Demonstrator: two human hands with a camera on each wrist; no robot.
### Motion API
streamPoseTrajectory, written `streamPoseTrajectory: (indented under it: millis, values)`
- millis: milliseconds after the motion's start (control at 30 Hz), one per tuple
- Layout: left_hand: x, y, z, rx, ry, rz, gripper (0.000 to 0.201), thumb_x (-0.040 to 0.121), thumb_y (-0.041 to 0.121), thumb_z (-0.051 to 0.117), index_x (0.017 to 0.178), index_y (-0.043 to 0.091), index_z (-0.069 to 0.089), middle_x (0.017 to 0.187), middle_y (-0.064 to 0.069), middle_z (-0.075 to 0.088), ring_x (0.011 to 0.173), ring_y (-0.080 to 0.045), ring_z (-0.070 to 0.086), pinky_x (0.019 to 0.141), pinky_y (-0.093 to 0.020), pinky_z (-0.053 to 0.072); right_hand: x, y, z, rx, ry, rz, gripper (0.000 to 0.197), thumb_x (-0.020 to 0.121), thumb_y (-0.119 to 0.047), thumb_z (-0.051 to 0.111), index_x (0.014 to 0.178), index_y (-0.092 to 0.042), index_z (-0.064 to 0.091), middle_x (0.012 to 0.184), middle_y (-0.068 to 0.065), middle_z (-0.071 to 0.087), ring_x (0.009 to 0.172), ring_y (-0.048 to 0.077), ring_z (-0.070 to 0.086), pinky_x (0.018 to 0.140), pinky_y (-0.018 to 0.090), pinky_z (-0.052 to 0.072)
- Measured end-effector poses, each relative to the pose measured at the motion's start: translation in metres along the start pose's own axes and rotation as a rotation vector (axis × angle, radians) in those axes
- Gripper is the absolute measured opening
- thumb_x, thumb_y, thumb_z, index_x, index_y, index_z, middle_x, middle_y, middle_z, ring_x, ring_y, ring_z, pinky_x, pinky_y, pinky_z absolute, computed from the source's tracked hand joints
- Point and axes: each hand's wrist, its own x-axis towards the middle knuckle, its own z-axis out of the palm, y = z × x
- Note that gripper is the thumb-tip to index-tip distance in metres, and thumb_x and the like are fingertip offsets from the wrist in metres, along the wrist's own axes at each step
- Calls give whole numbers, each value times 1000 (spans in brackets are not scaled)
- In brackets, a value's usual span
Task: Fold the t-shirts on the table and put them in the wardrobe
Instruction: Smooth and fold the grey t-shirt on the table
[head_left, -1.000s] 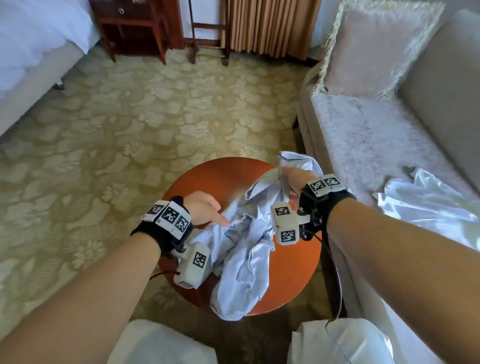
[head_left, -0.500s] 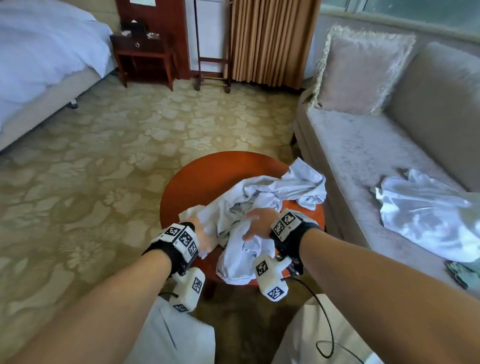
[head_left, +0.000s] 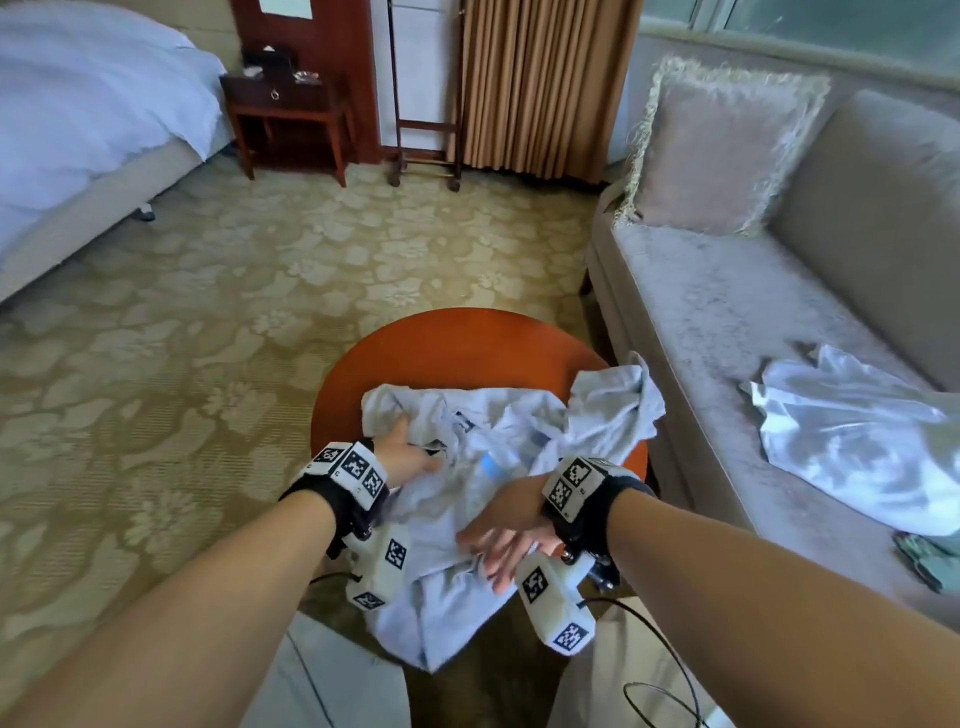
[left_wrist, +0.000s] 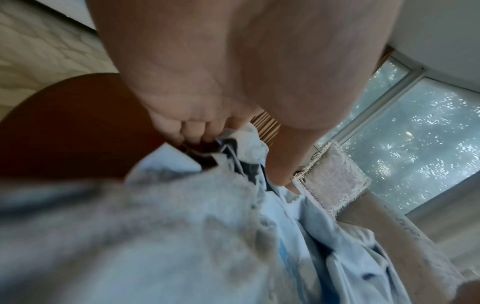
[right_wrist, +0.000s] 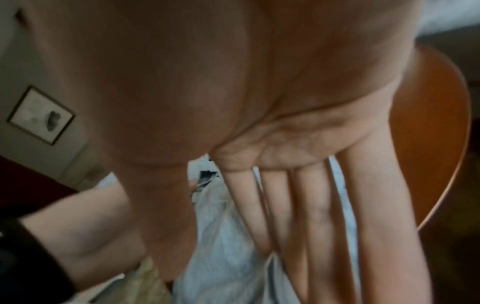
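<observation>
T-shirt (head_left: 483, 467) sprawls across the table (head_left: 447, 343), hem over the near edge; my left hand (head_left: 408, 454) pinches the collar to anchor it, my right hand (head_left: 511, 538), fingers straight, flattens the body.

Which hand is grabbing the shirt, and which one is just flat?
The left hand grabs: its fingers curl round a fold of the pale blue shirt on the round table. The right hand is flat, fingers straight over the shirt.
</observation>
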Motion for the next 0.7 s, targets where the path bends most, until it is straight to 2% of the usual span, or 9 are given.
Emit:
streamPoseTrajectory:
  millis: [67,100,167,233,333,433,500,600,700]
  values:
    - [0,-4,-4,-92,89,-60,87,63,30,76,141,22,39,125,-8,59,109,-25,59,86,-33,51,1,-7,-1,126,-68,5,49,97,-34,55,132,-1,51,123,18,64,103,30,67,83,36,55]
    - [2,-9,-6,-83,125,-81,98,58,33,77,146,23,34,129,-8,58,112,-27,58,90,-35,51,0,-13,-6,142,-59,6,47,97,-36,56,130,-3,52,120,17,66,92,27,69,75,32,57]
    - [-7,-9,-15,-17,199,-133,99,63,38,78,147,18,30,139,-8,49,121,-29,53,96,-36,48,4,-23,-21,158,115,-29,39,97,-33,56,122,-3,56,110,16,70,68,19,70,54,21,55]
    - [-14,-11,-23,143,210,-207,92,71,43,77,145,13,33,145,-13,41,128,-32,47,101,-40,47,17,-36,-39,197,352,-74,33,91,-28,64,111,-3,60,96,13,71,63,19,68,52,22,56]
    - [-22,-12,-25,226,2,-306,83,74,43,79,142,10,45,140,-17,52,123,-32,55,98,-41,51,40,-55,-55,-94,578,-87,72,67,-46,75,128,-11,54,117,8,65,95,29,67,82,42,57]
    - [-27,-16,-14,323,-90,-320,82,76,42,79,142,9,43,133,-15,58,115,-29,62,90,-36,53,52,-69,-46,-411,623,-103,92,80,-50,68,152,-23,16,153,11,27,136,38,36,108,50,37]
    - [-27,-21,-4,439,-80,-298,77,79,39,75,141,8,42,131,-11,57,112,-28,61,84,-32,54,64,-73,-38,-499,597,-116,104,81,-55,66,154,-28,-3,161,9,7,146,38,11,116,53,21]
    - [-24,-27,3,462,-53,-275,48,86,28,67,127,11,51,123,-9,59,100,-26,61,73,-27,48,88,-69,-24,-573,531,-47,114,73,-59,70,153,-28,-6,157,9,26,144,38,23,114,55,23]
    - [-21,-26,-6,371,-55,-256,24,86,25,66,105,14,54,104,-6,60,86,-23,59,72,-30,52,82,-61,-18,-589,552,-41,81,81,-44,69,146,-18,28,143,12,45,131,37,42,106,48,35]
